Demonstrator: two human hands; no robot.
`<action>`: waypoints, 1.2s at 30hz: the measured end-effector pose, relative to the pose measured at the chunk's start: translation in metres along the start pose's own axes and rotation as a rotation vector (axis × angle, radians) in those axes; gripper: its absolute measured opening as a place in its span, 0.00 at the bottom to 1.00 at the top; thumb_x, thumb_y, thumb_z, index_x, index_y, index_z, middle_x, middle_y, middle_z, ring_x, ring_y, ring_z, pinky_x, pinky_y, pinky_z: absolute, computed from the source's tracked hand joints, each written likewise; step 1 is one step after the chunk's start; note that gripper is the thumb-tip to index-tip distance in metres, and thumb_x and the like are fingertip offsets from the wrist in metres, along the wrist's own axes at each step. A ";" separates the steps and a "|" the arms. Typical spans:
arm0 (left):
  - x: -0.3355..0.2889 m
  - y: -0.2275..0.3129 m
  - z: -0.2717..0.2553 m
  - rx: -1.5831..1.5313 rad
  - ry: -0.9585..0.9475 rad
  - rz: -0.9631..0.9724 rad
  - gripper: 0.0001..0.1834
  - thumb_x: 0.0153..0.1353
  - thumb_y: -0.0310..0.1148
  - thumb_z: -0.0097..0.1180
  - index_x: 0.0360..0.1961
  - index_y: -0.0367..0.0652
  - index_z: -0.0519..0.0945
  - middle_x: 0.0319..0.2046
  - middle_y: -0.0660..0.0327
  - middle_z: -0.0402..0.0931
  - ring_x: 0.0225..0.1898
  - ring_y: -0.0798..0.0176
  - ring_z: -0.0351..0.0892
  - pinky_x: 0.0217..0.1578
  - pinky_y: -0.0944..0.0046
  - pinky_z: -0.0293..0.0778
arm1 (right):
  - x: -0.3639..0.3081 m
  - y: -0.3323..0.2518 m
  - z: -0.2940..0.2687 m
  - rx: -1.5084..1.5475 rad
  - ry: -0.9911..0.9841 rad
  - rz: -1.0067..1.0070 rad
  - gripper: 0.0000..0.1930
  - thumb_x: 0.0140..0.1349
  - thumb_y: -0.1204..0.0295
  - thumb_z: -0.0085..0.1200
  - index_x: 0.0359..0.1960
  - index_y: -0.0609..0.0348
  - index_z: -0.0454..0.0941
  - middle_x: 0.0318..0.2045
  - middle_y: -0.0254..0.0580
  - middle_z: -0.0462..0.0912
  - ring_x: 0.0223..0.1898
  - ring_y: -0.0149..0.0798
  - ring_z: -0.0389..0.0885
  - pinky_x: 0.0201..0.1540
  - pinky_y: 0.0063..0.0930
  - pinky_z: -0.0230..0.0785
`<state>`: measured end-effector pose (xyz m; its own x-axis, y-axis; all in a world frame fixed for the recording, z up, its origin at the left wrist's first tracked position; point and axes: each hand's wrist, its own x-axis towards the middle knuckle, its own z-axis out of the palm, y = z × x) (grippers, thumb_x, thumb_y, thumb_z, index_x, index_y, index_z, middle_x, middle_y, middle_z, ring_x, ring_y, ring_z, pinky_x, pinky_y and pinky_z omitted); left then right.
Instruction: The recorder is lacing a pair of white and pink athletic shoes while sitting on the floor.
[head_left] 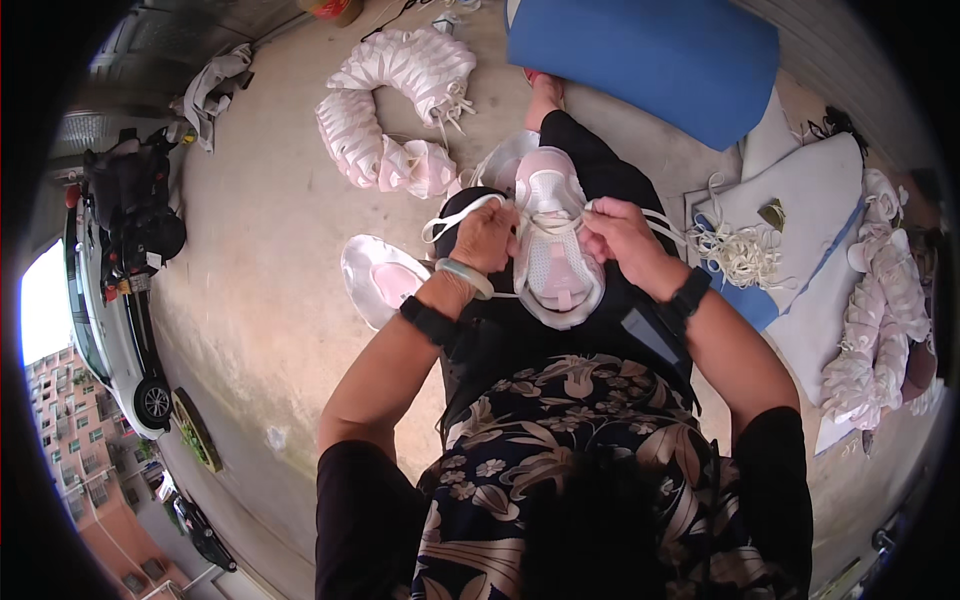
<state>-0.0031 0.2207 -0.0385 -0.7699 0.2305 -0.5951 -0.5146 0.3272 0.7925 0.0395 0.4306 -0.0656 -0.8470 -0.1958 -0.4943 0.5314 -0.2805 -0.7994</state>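
A pink and white shoe upper (556, 272) rests on my lap, its toe pointing away from me. A cream shoelace (548, 226) runs across its lower eyelets, with loose ends trailing out to both sides. My left hand (487, 236) pinches the lace at the left edge of the upper, and a loop of it arches past the knuckles. On the opposite edge my right hand (622, 238) has its fingers closed on the lace, whose end trails off to the right. Another pale upper (378, 278) lies on the floor to the left of my knee.
A curved row of nested pink and white uppers (350, 135) lies on the floor ahead. To the right, a pile of cream laces (742, 252) sits on sheets beside more stacked uppers (880, 320). A blue sheet (640, 60) stands ahead. Vehicles are at far left.
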 end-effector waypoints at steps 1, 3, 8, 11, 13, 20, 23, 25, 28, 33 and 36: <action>0.006 -0.002 -0.003 -0.113 0.010 0.049 0.16 0.65 0.44 0.41 0.30 0.43 0.71 0.13 0.64 0.67 0.08 0.73 0.56 0.08 0.73 0.50 | 0.001 -0.002 0.000 -0.002 0.001 0.001 0.08 0.60 0.70 0.47 0.29 0.62 0.72 0.20 0.35 0.74 0.18 0.23 0.69 0.19 0.16 0.62; 0.006 0.005 -0.009 -0.191 0.017 0.044 0.14 0.65 0.41 0.43 0.29 0.43 0.71 0.14 0.65 0.68 0.09 0.73 0.58 0.09 0.73 0.53 | 0.001 -0.006 -0.002 0.014 0.025 -0.028 0.06 0.59 0.71 0.47 0.29 0.60 0.73 0.22 0.35 0.76 0.22 0.23 0.72 0.24 0.16 0.66; -0.021 0.000 -0.018 -0.188 0.008 0.055 0.12 0.63 0.37 0.47 0.28 0.41 0.74 0.19 0.65 0.72 0.17 0.74 0.67 0.18 0.75 0.63 | -0.017 0.002 -0.003 -0.037 0.085 -0.039 0.03 0.57 0.74 0.50 0.27 0.59 0.73 0.23 0.34 0.77 0.22 0.22 0.73 0.25 0.15 0.67; -0.023 -0.021 -0.017 -0.077 0.165 0.444 0.06 0.58 0.27 0.55 0.27 0.35 0.79 0.22 0.67 0.74 0.30 0.74 0.69 0.31 0.77 0.65 | -0.020 0.006 -0.005 -0.045 0.070 -0.083 0.03 0.57 0.74 0.50 0.26 0.58 0.73 0.23 0.32 0.77 0.22 0.22 0.72 0.25 0.15 0.67; -0.028 -0.023 -0.014 -0.024 0.238 0.489 0.07 0.58 0.28 0.55 0.28 0.34 0.78 0.23 0.67 0.74 0.29 0.75 0.69 0.30 0.77 0.65 | -0.020 0.009 -0.006 -0.048 0.068 -0.112 0.04 0.59 0.74 0.49 0.26 0.56 0.73 0.24 0.32 0.77 0.22 0.21 0.72 0.26 0.15 0.66; -0.030 -0.037 -0.019 -0.082 0.327 0.405 0.08 0.62 0.30 0.50 0.30 0.36 0.77 0.21 0.69 0.72 0.23 0.76 0.67 0.26 0.77 0.65 | -0.018 0.012 -0.005 0.019 0.088 -0.149 0.04 0.57 0.76 0.50 0.26 0.60 0.72 0.22 0.33 0.77 0.21 0.21 0.72 0.25 0.15 0.67; -0.029 -0.037 -0.018 -0.199 0.244 0.399 0.09 0.63 0.33 0.49 0.28 0.41 0.75 0.17 0.71 0.68 0.16 0.79 0.61 0.16 0.79 0.55 | -0.018 0.013 -0.004 0.021 0.089 -0.150 0.03 0.57 0.76 0.50 0.26 0.60 0.73 0.23 0.33 0.77 0.21 0.21 0.72 0.25 0.15 0.67; -0.033 -0.032 -0.017 -0.198 0.201 0.328 0.10 0.63 0.34 0.48 0.26 0.42 0.74 0.16 0.70 0.68 0.15 0.78 0.61 0.14 0.78 0.55 | -0.017 0.014 -0.004 0.016 0.090 -0.149 0.03 0.57 0.76 0.50 0.26 0.60 0.73 0.23 0.33 0.77 0.21 0.21 0.72 0.25 0.15 0.67; -0.038 -0.024 -0.016 -0.219 0.139 0.198 0.10 0.63 0.35 0.49 0.25 0.44 0.73 0.15 0.68 0.70 0.12 0.77 0.63 0.12 0.77 0.56 | -0.016 0.016 -0.003 -0.001 0.103 -0.149 0.03 0.57 0.76 0.51 0.26 0.60 0.73 0.22 0.33 0.77 0.21 0.21 0.71 0.25 0.14 0.66; -0.040 -0.015 -0.014 -0.339 0.086 0.060 0.07 0.61 0.33 0.51 0.26 0.45 0.74 0.16 0.67 0.72 0.13 0.75 0.66 0.13 0.77 0.58 | -0.007 0.023 -0.004 -0.109 0.103 -0.257 0.04 0.58 0.75 0.51 0.27 0.60 0.72 0.21 0.30 0.75 0.22 0.20 0.71 0.24 0.15 0.65; -0.035 -0.010 -0.011 -0.471 0.047 0.028 0.05 0.60 0.32 0.52 0.28 0.44 0.75 0.17 0.67 0.73 0.15 0.74 0.69 0.13 0.77 0.59 | 0.001 0.028 -0.003 -0.399 0.173 -0.387 0.04 0.56 0.75 0.52 0.27 0.61 0.70 0.22 0.34 0.76 0.22 0.29 0.75 0.25 0.22 0.67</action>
<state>0.0253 0.1987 -0.0241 -0.7969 0.1878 -0.5742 -0.5998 -0.1326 0.7891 0.0533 0.4252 -0.0901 -0.9866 0.0161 -0.1625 0.1633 0.0812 -0.9832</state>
